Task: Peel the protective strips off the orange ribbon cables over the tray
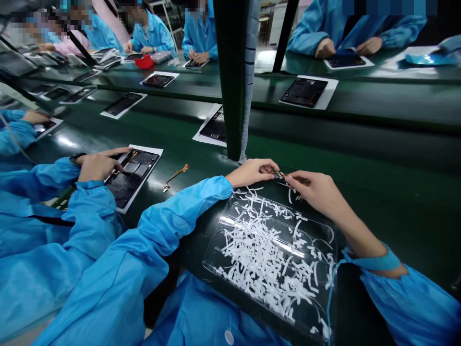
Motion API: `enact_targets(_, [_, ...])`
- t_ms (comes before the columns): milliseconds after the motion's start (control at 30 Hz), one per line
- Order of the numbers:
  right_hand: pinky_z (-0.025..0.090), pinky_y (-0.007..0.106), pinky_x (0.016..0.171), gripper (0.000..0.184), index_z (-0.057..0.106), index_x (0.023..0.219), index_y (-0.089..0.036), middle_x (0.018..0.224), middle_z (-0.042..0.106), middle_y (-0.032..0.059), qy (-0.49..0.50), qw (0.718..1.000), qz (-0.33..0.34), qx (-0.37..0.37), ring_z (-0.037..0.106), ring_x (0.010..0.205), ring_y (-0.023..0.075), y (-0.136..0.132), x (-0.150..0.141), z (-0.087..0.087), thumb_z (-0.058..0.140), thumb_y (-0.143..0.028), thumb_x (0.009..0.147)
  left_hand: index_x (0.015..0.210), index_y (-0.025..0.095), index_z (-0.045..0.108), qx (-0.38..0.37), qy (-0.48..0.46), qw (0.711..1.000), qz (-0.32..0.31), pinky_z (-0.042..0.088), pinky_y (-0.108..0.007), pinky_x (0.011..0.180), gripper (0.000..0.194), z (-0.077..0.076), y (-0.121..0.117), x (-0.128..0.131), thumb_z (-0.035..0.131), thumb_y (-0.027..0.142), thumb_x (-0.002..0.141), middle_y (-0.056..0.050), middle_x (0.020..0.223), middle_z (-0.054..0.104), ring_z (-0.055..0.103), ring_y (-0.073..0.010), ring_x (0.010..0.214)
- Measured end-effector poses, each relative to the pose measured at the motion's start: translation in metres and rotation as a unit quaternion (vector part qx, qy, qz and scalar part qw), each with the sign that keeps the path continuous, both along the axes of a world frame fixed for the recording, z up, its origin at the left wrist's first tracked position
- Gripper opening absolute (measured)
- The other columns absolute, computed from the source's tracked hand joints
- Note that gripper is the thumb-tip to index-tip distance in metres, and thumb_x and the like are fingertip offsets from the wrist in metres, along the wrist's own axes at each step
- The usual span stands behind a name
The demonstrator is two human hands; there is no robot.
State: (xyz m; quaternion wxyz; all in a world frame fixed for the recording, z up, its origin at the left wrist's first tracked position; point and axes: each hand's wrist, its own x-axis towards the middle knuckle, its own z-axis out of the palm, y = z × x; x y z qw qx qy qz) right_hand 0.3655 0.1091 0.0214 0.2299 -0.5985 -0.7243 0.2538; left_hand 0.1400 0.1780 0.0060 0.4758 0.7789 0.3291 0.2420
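Writing: no brand, label or lettering can be read on anything here.
Left hand: fingers pinched shut on one end of a small part, just past the far edge of the clear tray.
Right hand: fingertips closed on the other end of the same small part, so both hands meet over it.
Small part: thin, short and dark with a brownish tint; mostly hidden by the fingers, so its shape cannot be told further.
Clear tray: see-through moulded plastic, lying on the near edge of the table between the two forearms.
White strips: many narrow paper-like slivers heaped loosely in the tray, a few spilled toward its far edge.
Sleeves: both arms wear bright blue coat sleeves; the right one is pushed up, with an elastic cuff.
Flat cable: a thin orange-brown piece lying alone on the table, left of the hands.
Neighbour's hand: a co-worker on the left rests a hand on a dark opened tablet lying on a white sheet.
Table: long, dark green and glossy, carrying more tablets on white sheets along its far side.
Post: a dark green upright stands at the table's middle.
Room: other people in blue coats sit along the far edge.
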Motion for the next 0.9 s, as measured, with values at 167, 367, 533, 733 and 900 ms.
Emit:
enact_targets(167, [0.044,0.032,0.055,0.042,0.078,0.097,-0.02,0.079,0.076,0.0052,0.026,0.999,-0.005,-0.027,0.061,0.051,0.0165,0.002,0.005,0.0,0.054,-0.054,0.094,0.101,0.016,0.073,0.03,0.01,0.999,0.011,0.053,-0.036,0.094,0.013,-0.004,0.001,-0.001,0.064,0.011,0.092,-0.005,0.102,0.075,0.069,-0.0155,0.095])
enact_targets(367, [0.044,0.031,0.055,0.046,0.078,0.096,-0.019,0.072,0.072,0.0053,0.052,0.997,-0.021,-0.044,0.06,0.053,0.0164,0.002,0.005,0.0,0.057,-0.06,0.092,0.094,0.016,0.076,0.067,-0.029,0.997,0.02,0.053,-0.032,0.094,0.012,-0.006,0.001,-0.003,0.065,0.011,0.092,-0.006,0.107,0.071,0.067,-0.0147,0.098])
enact_targets(533, [0.043,0.029,0.054,0.051,0.078,0.097,-0.019,0.068,0.069,0.0033,0.078,0.995,-0.029,-0.054,0.054,0.05,0.0137,0.003,0.011,0.005,0.058,-0.065,0.091,0.093,0.016,0.076,0.074,0.004,0.997,0.037,0.052,-0.032,0.093,0.013,-0.005,0.002,-0.006,0.064,0.011,0.091,-0.006,0.103,0.071,0.066,-0.0144,0.096])
enact_targets(733, [0.045,0.028,0.054,0.054,0.075,0.095,-0.019,0.072,0.069,0.0026,0.109,0.991,0.019,-0.079,0.052,0.049,0.0114,0.003,0.01,0.008,0.057,-0.07,0.09,0.124,0.017,0.064,-0.067,-0.062,0.995,0.039,0.053,-0.033,0.093,0.043,0.005,-0.007,0.004,0.078,0.03,0.086,-0.01,0.121,0.069,0.067,-0.0168,0.102])
enact_targets(900, [0.043,0.03,0.054,0.051,0.076,0.091,-0.019,0.056,0.063,0.0004,0.081,0.993,0.019,-0.084,0.052,0.044,0.0134,-0.004,0.004,0.018,0.06,-0.067,0.09,0.1,0.013,0.072,-0.08,-0.095,0.991,0.048,0.053,-0.034,0.087,0.014,0.009,-0.01,0.011,0.069,0.025,0.091,-0.005,0.092,0.074,0.068,-0.0145,0.085])
